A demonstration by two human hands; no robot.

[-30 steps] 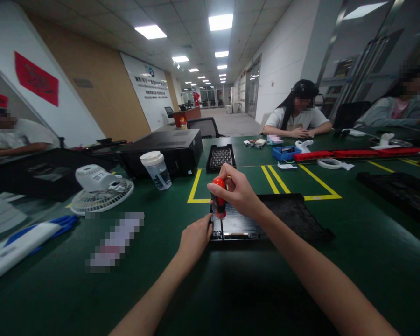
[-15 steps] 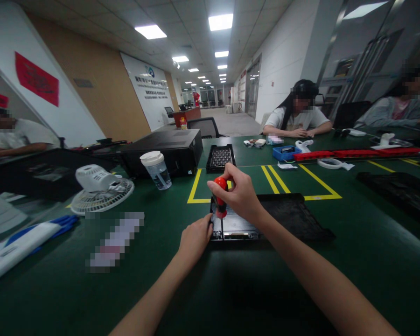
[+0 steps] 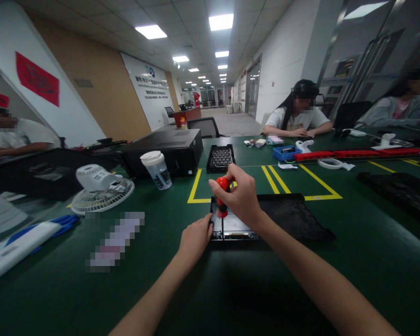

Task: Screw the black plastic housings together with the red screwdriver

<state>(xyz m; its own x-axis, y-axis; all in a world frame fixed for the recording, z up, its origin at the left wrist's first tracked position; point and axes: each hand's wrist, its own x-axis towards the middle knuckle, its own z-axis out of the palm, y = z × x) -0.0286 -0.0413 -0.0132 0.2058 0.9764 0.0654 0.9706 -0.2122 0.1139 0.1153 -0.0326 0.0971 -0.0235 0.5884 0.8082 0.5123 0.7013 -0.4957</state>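
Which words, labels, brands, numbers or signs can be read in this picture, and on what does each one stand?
None can be read surely.
White wall panel: lettering too small and blurred.
Larger red poster: dark marks, too blurred.
Black case: pale label, too small.
Pixelated item: nothing legible.
Red-and-black screwdriver: no legible text.

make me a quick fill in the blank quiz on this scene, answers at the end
The right hand grips a screwdriver coloured black and ____.
The left hand touches the ____ end of the black casing.
The lines on the green table are ____.
The lid on the clear cup is ____.

Answers: red; left; yellow; white
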